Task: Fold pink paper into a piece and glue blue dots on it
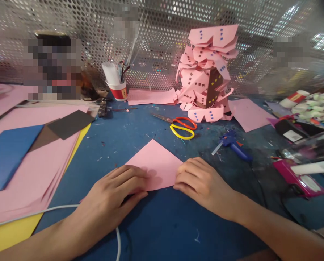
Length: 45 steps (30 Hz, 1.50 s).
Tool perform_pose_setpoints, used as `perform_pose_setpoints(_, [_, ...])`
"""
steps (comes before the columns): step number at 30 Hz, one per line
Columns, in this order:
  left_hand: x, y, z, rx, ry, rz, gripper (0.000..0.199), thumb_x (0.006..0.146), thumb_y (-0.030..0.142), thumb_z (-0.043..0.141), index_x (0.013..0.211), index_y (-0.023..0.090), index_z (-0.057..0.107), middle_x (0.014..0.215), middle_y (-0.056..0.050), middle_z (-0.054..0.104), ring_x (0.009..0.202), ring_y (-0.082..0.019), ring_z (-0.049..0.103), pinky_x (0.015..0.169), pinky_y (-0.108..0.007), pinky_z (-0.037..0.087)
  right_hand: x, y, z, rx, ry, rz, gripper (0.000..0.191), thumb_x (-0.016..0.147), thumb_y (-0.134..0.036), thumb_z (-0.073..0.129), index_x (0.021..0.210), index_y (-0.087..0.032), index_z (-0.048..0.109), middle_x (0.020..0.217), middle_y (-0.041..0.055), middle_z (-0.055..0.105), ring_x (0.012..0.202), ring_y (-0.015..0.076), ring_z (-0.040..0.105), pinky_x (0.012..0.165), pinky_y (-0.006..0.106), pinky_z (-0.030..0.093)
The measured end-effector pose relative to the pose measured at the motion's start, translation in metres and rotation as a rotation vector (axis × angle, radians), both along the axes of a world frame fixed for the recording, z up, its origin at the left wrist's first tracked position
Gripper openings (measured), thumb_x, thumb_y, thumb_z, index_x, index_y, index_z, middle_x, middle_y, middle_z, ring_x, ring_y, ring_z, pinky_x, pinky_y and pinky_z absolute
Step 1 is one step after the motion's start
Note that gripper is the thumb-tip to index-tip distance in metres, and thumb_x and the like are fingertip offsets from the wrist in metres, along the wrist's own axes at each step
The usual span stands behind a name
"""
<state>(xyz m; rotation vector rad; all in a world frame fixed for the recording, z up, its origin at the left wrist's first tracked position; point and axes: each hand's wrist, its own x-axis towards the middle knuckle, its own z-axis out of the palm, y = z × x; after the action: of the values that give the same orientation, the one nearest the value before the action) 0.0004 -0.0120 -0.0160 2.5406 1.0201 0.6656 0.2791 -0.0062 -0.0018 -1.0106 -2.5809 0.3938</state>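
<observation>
A pink sheet of paper (156,166) lies on the blue tabletop in front of me, one corner pointing away and its near edge slightly curved. My left hand (121,192) is closed over its left side, fingers on top and the thumb at the near edge. At the right corner, my right hand (196,179) pinches the paper with curled fingers. Both hands hide parts of the sheet's edges. Beyond it rest scissors (182,128) with one red and one yellow handle loop. A blue glue gun (236,145) lies past my right hand.
Folded pink paper pieces with small coloured squares (205,79) are piled high at the back. Left are stacked pink sheets (61,152) and a white cable (61,207). A paper cup (118,91) holds tools. Magenta device (297,177) at right; perforated metal panel (156,54) behind.
</observation>
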Motion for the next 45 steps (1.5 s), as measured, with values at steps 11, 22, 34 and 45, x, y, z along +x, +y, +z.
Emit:
perform_pose_setpoints(11, [0.0006, -0.0028, 0.002, -0.045, 0.023, 0.093, 0.013, 0.094, 0.023, 0.058, 0.102, 0.024, 0.068, 0.124, -0.003, 0.067, 0.116, -0.021, 0.059, 0.097, -0.036, 0.048, -0.0035, -0.0006, -0.0004, -0.072, 0.028, -0.088, 0.013, 0.098, -0.025, 0.055, 0.087, -0.02, 0.059, 0.093, 0.002, 0.062, 0.092, 0.0172, 0.054, 0.086, 0.036, 0.04])
perform_pose_setpoints(22, [0.005, -0.0015, 0.0016, -0.053, 0.031, 0.118, 0.009, 0.095, 0.023, 0.056, 0.096, 0.023, 0.066, 0.12, -0.004, 0.067, 0.113, -0.021, 0.058, 0.097, -0.037, 0.045, -0.007, -0.0031, 0.0009, -0.052, 0.035, -0.108, 0.009, 0.098, -0.022, 0.055, 0.09, -0.019, 0.059, 0.093, 0.0031, 0.063, 0.09, 0.0175, 0.053, 0.086, 0.036, 0.039])
perform_pose_setpoints(34, [0.0022, -0.0025, 0.0032, -0.004, 0.072, 0.098, 0.011, 0.094, 0.023, 0.057, 0.098, 0.024, 0.066, 0.124, -0.004, 0.065, 0.113, -0.022, 0.059, 0.095, -0.038, 0.046, -0.0085, -0.0027, -0.0012, -0.016, 0.003, -0.099, 0.016, 0.1, -0.025, 0.052, 0.087, -0.019, 0.06, 0.092, 0.0028, 0.063, 0.091, 0.0177, 0.054, 0.086, 0.036, 0.039])
perform_pose_setpoints(45, [-0.0005, -0.001, -0.0014, 0.023, 0.083, 0.116, 0.012, 0.094, 0.022, 0.057, 0.101, 0.024, 0.066, 0.122, -0.004, 0.066, 0.111, -0.022, 0.059, 0.094, -0.038, 0.045, -0.0072, -0.001, 0.0017, -0.018, -0.004, -0.122, 0.012, 0.098, -0.024, 0.056, 0.089, -0.019, 0.061, 0.094, 0.0033, 0.064, 0.09, 0.0179, 0.053, 0.086, 0.036, 0.039])
